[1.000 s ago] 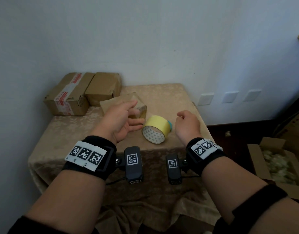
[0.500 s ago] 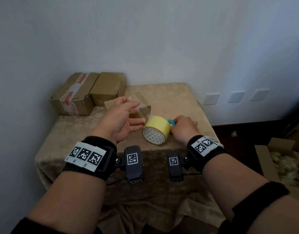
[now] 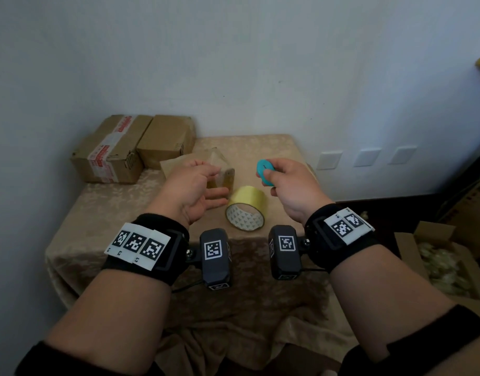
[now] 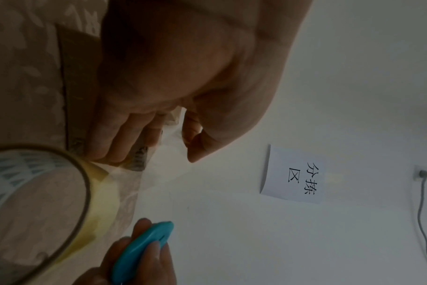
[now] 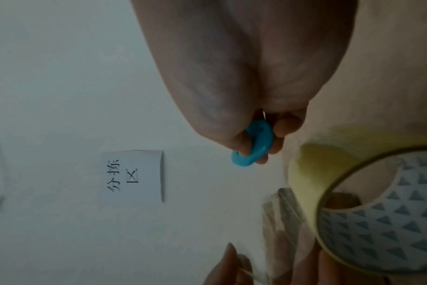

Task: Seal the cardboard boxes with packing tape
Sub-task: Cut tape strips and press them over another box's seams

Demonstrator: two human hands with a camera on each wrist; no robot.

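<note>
A yellow packing tape roll [image 3: 247, 202] [image 4: 49, 192] [image 5: 354, 173] stands on its edge on the beige-clothed table [image 3: 111, 213]. My left hand [image 3: 214, 183] [image 4: 178, 135] pinches the end of a clear tape strip [image 3: 219, 169] [image 4: 134, 179] pulled up from the roll. Behind that hand lies a small brown cardboard box [image 3: 173, 165], mostly hidden. My right hand [image 3: 274, 183] [image 5: 256, 146] hovers above and right of the roll and grips a teal cutter [image 3: 263, 169] [image 4: 139, 248] [image 5: 258, 142].
Two closed cardboard boxes [image 3: 111, 156] [image 3: 165, 139] sit at the table's back left against the wall. An open box with loose fill [image 3: 437, 261] stands on the floor to the right. A paper sign [image 4: 293, 173] hangs on the wall.
My right hand reached behind the roll, took the teal cutter off the table and lifted it. My left hand kept its pinch and drew the tape strip slightly higher.
</note>
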